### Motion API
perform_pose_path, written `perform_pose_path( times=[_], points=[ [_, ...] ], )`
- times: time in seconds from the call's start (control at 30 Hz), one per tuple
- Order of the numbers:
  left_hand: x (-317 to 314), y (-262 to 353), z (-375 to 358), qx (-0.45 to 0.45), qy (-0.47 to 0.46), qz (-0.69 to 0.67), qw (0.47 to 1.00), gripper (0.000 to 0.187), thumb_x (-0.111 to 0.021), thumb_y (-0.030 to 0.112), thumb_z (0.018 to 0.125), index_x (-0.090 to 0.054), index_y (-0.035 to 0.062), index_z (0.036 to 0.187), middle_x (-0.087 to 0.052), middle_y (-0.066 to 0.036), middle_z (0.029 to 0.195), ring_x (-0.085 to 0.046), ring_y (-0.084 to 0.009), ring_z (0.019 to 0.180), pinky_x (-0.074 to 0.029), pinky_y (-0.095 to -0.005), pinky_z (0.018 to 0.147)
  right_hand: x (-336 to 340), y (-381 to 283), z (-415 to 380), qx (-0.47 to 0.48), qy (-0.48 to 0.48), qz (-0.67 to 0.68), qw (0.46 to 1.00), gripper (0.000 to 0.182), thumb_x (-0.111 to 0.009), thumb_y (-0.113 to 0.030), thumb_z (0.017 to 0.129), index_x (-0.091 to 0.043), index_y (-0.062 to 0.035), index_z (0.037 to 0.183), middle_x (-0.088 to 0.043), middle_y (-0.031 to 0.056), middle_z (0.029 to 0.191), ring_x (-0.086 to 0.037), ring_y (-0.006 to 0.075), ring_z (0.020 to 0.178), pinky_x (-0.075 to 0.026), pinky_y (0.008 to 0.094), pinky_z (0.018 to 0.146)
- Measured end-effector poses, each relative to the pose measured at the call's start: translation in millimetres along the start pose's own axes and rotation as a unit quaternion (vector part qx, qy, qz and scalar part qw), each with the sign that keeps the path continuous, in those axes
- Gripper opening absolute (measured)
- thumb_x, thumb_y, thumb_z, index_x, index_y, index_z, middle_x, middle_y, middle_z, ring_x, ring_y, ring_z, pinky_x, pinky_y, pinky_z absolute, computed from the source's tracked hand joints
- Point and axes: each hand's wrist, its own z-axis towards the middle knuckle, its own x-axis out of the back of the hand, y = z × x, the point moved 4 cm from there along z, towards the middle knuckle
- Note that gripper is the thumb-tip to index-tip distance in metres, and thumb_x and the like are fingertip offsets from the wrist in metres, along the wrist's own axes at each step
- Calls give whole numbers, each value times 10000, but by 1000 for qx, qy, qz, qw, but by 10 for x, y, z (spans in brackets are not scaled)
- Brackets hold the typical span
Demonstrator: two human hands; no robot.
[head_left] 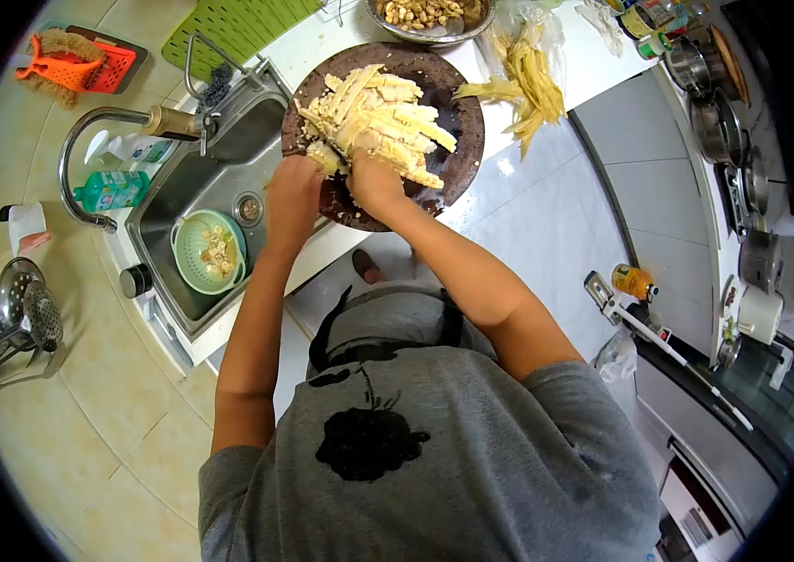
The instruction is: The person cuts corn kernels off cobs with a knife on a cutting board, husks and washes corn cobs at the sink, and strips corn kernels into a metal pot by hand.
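A round dark chopping board [458, 173] bears a heap of pale yellow, ridged vegetable strips [383, 117], with small crumbs scattered around. My right hand [377, 187] is closed at the board's near side on what looks like a knife [345, 161]; only a dark sliver of it shows. Just left of it, my left hand [295, 192] is closed against a pale yellow piece [324, 157] at the board's left edge. Most of its fingertips are hidden from above.
Left of the board is a steel sink [214, 173] holding a green colander [180, 267] with pale scraps. A curved faucet [74, 140] and green bottle [112, 190] stand beside it. Behind the board sits a metal bowl [434, 36] of brown pieces; yellowish husks [533, 80] hang over the counter edge.
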Motion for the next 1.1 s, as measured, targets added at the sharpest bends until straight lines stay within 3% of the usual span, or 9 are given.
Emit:
perform_pose_path(
  times=[0.1,0.2,0.3,0.4,0.5,0.6,0.8,1.0,1.1],
  points=[
    [90,-120,-71,3,16,-22,1000,198,-655,69,854,-554,39,1022,-598,-159,932,-593,-346,876,-465,-412,756,-17,109,-26,8,1,23,1000,241,-628,-138,818,-533,32,960,-649,273,843,-647,427,845,-511,493,775],
    [75,-283,-173,107,66,-63,990,266,-678,145,885,-532,47,1085,-620,-156,945,-621,-299,862,-476,-393,745,-2,198,-10,33,14,49,998,263,-642,-155,820,-522,29,965,-653,278,859,-647,438,852,-514,495,781],
    [86,-395,-208,244,24,-122,962,397,-698,281,883,-492,28,1109,-642,-194,924,-619,-385,837,-481,-444,745,16,233,-11,22,4,70,997,287,-651,-178,827,-525,28,983,-656,271,895,-642,436,876,-504,492,812],
    [1,-684,-234,267,-45,-55,961,422,-681,336,893,-489,30,1111,-662,-180,865,-637,-362,761,-492,-432,694,28,233,-13,21,8,65,998,288,-649,-178,828,-532,31,987,-656,271,896,-642,435,873,-505,493,807],
    [-8,-853,-317,324,-115,-109,933,441,-671,378,894,-487,36,1102,-671,-200,876,-651,-369,785,-494,-431,690,21,201,-12,16,10,57,998,287,-652,-176,824,-537,33,984,-654,275,890,-643,434,865,-507,495,799],
    [19,-799,-311,239,-72,-158,955,442,-705,346,863,-484,38,1089,-667,-220,885,-651,-391,811,-494,-440,693,93,123,-50,38,25,45,998,282,-655,-167,817,-537,38,972,-651,276,861,-646,430,838,-513,494,773],
    [191,-397,-162,159,-57,-8,986,413,-769,219,763,-531,28,1041,-659,-221,840,-633,-415,789,-488,-458,681,425,-246,-420,153,63,-12,986,289,-673,-139,791,-507,44,939,-634,223,674,-651,399,647,-530,466,579],
    [192,-217,-25,141,-10,-22,990,251,-746,128,729,-606,9,901,-658,-219,812,-634,-417,764,-489,-479,679,541,-491,-801,173,49,-20,983,290,-679,-137,794,-480,30,923,-633,208,663,-653,375,622,-533,452,567],
    [222,-115,52,146,4,-37,989,233,-728,98,727,-612,5,906,-661,-218,809,-638,-415,771,-491,-481,681,599,-509,-850,161,37,-29,986,266,-665,-125,799,-481,28,916,-633,207,654,-654,372,607,-532,448,553]
  ],
)
